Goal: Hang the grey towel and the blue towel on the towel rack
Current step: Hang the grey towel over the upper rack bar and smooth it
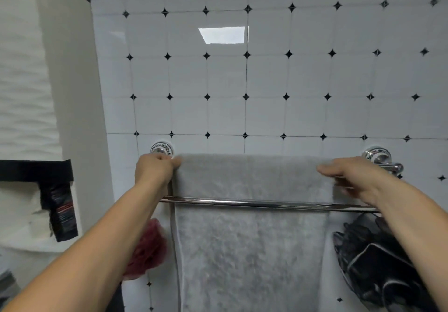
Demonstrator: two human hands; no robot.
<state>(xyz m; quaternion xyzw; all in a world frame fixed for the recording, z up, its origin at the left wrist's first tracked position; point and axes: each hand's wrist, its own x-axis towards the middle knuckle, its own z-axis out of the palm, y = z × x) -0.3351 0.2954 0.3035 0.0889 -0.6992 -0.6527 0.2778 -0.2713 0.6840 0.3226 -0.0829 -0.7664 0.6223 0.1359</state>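
The grey towel point(249, 239) hangs over the back bar of the chrome towel rack point(242, 202), behind the front bar, and falls down out of the frame. My left hand point(155, 168) pinches the towel's upper left corner beside the left wall mount point(162, 148). At the towel's upper right edge my right hand point(351, 178) lies with fingers stretched flat along the fold, near the right mount point(377, 155). No blue towel is in view.
The wall behind is white tile with small black diamonds. A red mesh sponge point(148, 251) hangs below left of the rack. A dark mesh bag or sponge point(371, 258) hangs at the lower right. A black-trimmed ledge with a dark label point(60, 212) sits at the left.
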